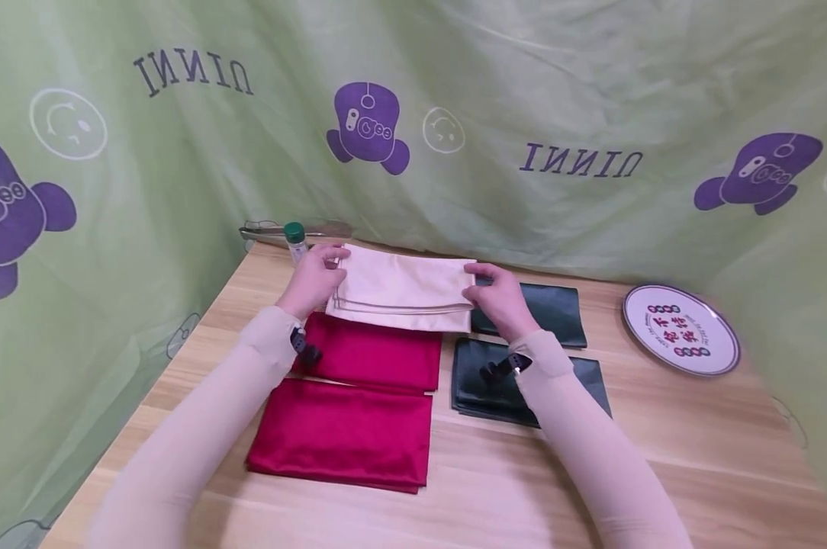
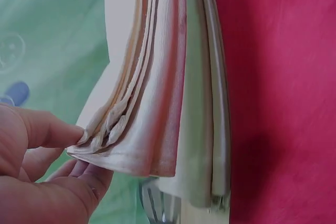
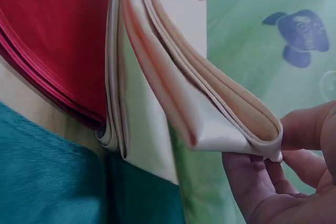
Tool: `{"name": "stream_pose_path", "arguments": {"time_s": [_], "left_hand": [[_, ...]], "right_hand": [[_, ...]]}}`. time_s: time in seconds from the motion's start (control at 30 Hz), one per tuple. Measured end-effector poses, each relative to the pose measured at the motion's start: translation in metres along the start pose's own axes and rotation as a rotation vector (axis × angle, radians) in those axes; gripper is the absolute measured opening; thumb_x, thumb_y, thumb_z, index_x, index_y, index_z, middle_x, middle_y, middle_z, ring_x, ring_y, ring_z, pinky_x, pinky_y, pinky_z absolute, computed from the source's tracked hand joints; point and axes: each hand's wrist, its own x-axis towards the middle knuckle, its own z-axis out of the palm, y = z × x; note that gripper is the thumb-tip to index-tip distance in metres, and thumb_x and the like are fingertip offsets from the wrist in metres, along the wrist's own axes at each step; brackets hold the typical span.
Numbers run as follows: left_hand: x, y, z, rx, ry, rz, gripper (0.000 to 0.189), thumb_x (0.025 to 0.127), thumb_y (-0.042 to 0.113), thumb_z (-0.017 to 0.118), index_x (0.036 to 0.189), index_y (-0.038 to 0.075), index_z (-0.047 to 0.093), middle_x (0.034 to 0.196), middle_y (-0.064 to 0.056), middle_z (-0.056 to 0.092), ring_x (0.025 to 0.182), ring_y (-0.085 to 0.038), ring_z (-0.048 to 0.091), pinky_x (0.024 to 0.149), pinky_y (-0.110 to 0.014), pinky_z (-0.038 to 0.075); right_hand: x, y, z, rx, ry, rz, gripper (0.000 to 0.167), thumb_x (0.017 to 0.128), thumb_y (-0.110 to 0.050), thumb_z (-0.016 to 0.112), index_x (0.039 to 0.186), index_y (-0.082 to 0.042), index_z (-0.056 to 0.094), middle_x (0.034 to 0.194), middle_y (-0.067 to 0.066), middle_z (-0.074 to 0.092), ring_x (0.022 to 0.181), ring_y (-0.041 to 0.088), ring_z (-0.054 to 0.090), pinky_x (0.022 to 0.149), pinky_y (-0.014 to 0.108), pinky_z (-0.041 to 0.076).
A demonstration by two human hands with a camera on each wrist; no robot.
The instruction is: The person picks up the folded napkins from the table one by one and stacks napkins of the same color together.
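A folded cream satin cloth [image 1: 407, 278] is held up by its two ends over the back of the table. My left hand [image 1: 315, 278] pinches its left end between thumb and fingers, and its stacked layers show in the left wrist view. At the other end, my right hand [image 1: 499, 297] pinches a corner, with the looped folds [image 3: 262, 129] visible in the right wrist view. Beneath it lies a second folded cream cloth [image 1: 400, 319], mostly covered in the head view. Two folded red cloths [image 1: 345, 435] lie nearer, in the left column.
Two folded dark green cloths [image 1: 551, 313] lie right of the red ones. Farther right is a round printed plate [image 1: 681, 329]. A green-capped bottle [image 1: 294, 235] and a metal utensil [image 1: 327, 229] stand near the back left corner. Green curtain [image 1: 455, 91] surrounds the wooden table [image 1: 468, 488].
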Motion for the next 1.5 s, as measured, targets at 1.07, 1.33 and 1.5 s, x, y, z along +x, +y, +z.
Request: {"name": "stream_pose_path", "arguments": {"time_s": [1.07,1.33,1.5], "left_hand": [[0.003,-0.050,-0.012,0.115,-0.066,-0.022,0.031,0.093,0.010,0.054,0.120,-0.003,0.063,0.138,-0.023,0.051,0.134,-0.037,0.040,0.109,-0.050,0.031],[-0.031,-0.044,-0.017,0.135,-0.101,0.031,0.026,0.096,0.013,0.057,0.115,-0.003,0.064,0.136,-0.023,0.051,0.129,-0.037,0.043,0.108,-0.052,0.031],[-0.059,-0.043,-0.024,0.164,-0.145,0.072,0.023,0.097,0.012,0.058,0.112,-0.003,0.065,0.132,-0.023,0.052,0.123,-0.039,0.048,0.102,-0.054,0.039]], "right_hand": [[0.030,0.038,0.012,-0.162,-0.023,-0.020,0.050,0.084,-0.004,0.065,0.134,-0.006,0.058,0.136,0.012,0.055,0.106,0.029,0.062,0.093,0.039,0.047],[0.004,0.041,-0.001,-0.109,-0.062,0.050,0.046,0.090,-0.012,0.066,0.135,-0.010,0.057,0.136,0.009,0.055,0.087,0.024,0.067,0.078,0.035,0.051],[-0.029,0.041,-0.008,-0.046,-0.096,0.045,0.046,0.091,-0.009,0.066,0.135,-0.004,0.055,0.130,0.017,0.058,0.092,0.031,0.068,0.086,0.038,0.052]]}}
